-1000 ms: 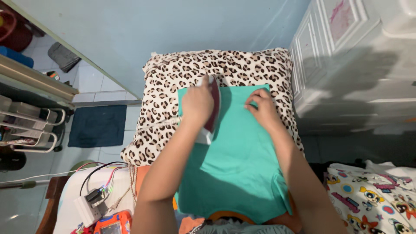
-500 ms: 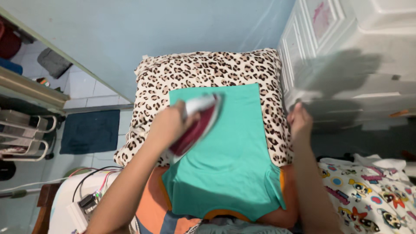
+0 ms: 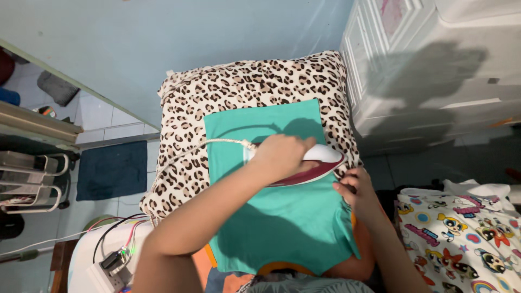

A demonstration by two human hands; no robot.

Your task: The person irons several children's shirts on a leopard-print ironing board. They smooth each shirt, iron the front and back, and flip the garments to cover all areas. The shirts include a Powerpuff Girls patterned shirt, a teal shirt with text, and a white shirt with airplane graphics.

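Head view
Left hand: clenched around the handle of the iron, knuckles up, forearm reaching in from the lower left.
Iron: white on top, dark red along the lower body, lying sideways across the green shirt with its tip pointing right, near the shirt's right edge.
Cord: pale, running from the back of the iron leftward over the shirt and down across the pillow.
Right hand: fingers closed on the right edge of the green shirt, just below the iron's tip, pinching the cloth.
Green shirt: spread flat over the leopard-print pillow, its lower part reaching down over orange cloth near the person's body.
Pillow: set against the light blue wall, beside a white cabinet on the right.
Right corner: cartoon-print cloth.
Lower left: power strip with cables plugged in.
Floor at left: dark blue mat.
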